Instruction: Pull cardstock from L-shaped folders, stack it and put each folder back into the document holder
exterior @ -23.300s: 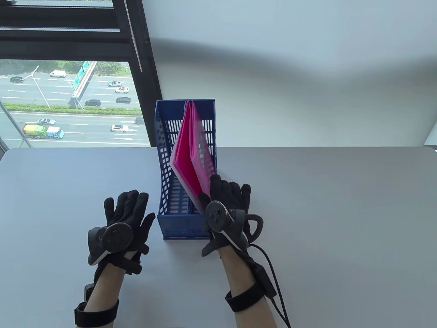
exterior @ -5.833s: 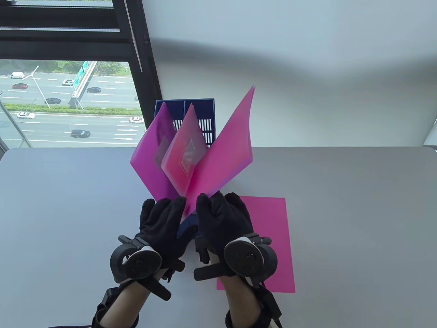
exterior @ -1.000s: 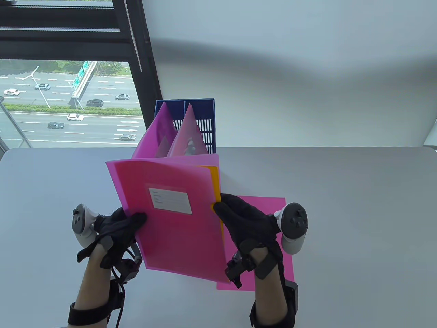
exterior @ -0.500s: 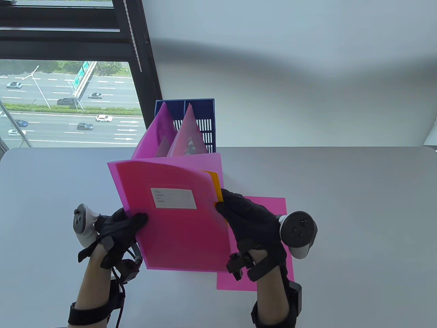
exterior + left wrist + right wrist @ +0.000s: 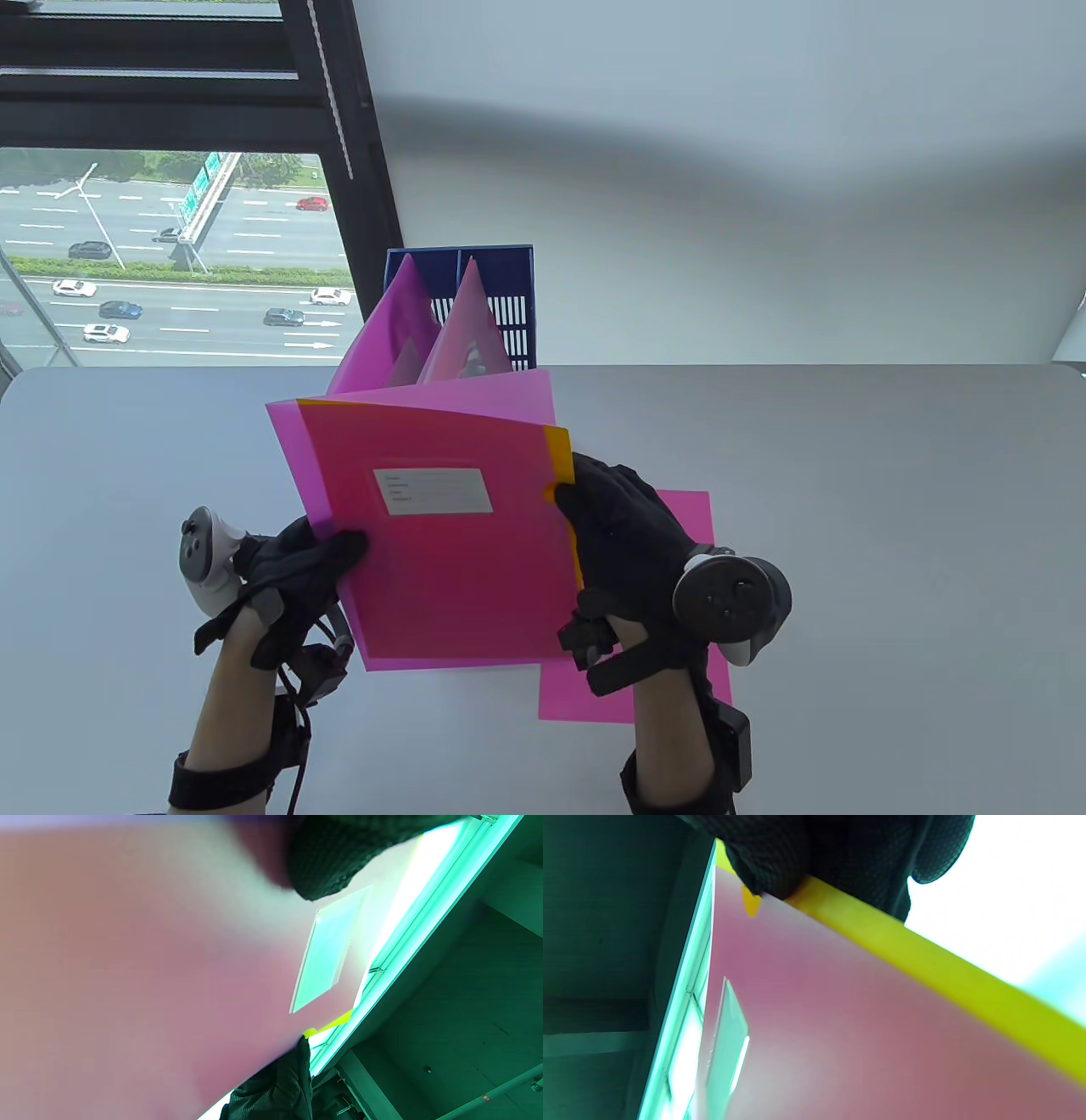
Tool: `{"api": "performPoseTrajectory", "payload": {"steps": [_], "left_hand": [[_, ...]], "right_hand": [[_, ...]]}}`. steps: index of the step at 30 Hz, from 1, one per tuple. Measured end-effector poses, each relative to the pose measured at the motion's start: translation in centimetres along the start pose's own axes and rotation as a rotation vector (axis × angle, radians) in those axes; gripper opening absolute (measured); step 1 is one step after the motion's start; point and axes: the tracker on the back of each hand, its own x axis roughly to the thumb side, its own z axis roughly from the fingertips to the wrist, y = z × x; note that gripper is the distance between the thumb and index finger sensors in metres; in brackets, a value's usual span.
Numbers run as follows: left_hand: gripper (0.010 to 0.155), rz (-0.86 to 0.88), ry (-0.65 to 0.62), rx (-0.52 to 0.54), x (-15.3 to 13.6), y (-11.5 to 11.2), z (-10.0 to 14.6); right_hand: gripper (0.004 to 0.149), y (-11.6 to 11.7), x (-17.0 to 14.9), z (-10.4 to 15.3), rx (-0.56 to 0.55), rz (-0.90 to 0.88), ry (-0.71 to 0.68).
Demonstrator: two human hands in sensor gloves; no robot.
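Note:
A translucent pink L-shaped folder (image 5: 441, 543) with a white label is held up above the table. My left hand (image 5: 297, 560) grips its left edge. A strip of yellow cardstock (image 5: 562, 463) sticks out of the folder's right side, and my right hand (image 5: 624, 543) pinches that strip. In the right wrist view the yellow cardstock (image 5: 925, 959) runs under my fingertips (image 5: 772, 878) beside the pink folder (image 5: 840, 1027). In the left wrist view the folder (image 5: 148, 963) fills the frame. Behind stands the blue document holder (image 5: 509, 297) with two pink folders (image 5: 424, 340) in it. A pink cardstock sheet (image 5: 687, 526) lies flat on the table.
The grey table (image 5: 848, 509) spreads wide on both sides. A window (image 5: 170, 255) lies at the back left and a white wall (image 5: 721, 212) behind the holder. A cable hangs from my left wrist.
My right hand has slid right and slightly back, drawing the yellow cardstock further out of the folder. The left hand has kept its hold and place.

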Motion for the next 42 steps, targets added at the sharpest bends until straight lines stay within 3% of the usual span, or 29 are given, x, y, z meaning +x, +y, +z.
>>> {"api": "performPoseTrajectory", "payload": {"steps": [13, 28, 36, 42], "left_hand": [[0.043, -0.076, -0.017, 0.034, 1.3, 1.1, 0.6], [0.043, -0.080, -0.044, 0.157, 2.3, 4.9, 2.9], [0.043, -0.118, -0.029, 0.202, 2.6, 6.2, 3.8], [0.043, -0.128, -0.013, 0.214, 2.4, 6.6, 4.2]], "right_hand": [[0.036, -1.3, -0.5, 0.4, -0.128, 0.032, 0.001], [0.037, -6.4, -3.5, 1.6, -0.421, -0.187, 0.128], [0.037, -9.6, -6.3, 2.2, -0.417, -0.070, 0.250], [0.037, -12.2, -9.5, 3.1, -0.310, 0.052, 0.383]]}}
